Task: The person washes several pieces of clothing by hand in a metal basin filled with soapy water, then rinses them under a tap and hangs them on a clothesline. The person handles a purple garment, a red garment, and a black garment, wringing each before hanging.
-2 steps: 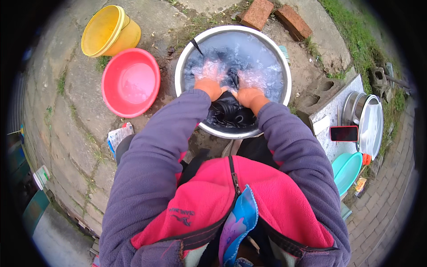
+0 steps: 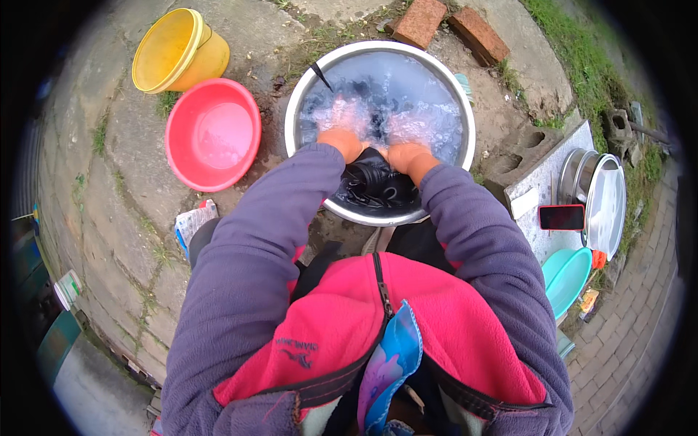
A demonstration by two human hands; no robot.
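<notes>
A wide metal basin (image 2: pixel 291 109) full of cloudy grey water (image 2: pixel 396 69) stands on the ground in front of me. Dark wet cloth (image 2: pixel 367 178) bunches at its near side, partly above the surface. Both my hands are plunged into the water at the far end of this bunch, against the cloth. My left hand (image 2: pixel 345 138) and my right hand (image 2: pixel 408 151) lie side by side, thumbs close to each other. Froth and murky water hide the fingers, so their grip does not show. A thin dark strip (image 2: pixel 321 77) hangs over the basin's far left rim.
Left of the basin are a pink tub (image 2: pixel 174 138) and a tipped yellow bucket (image 2: pixel 190 54). Two bricks (image 2: pixel 419 22) lie beyond it. At right, a hollow block (image 2: pixel 520 156) adjoins a pale slab (image 2: pixel 534 240) bearing a phone (image 2: pixel 561 217), metal pots (image 2: pixel 576 174) and a teal basin (image 2: pixel 567 280).
The froth around my hands has shifted slightly, and the thumbs show a little less clearly above the water. Both arms hold nearly the same place.
</notes>
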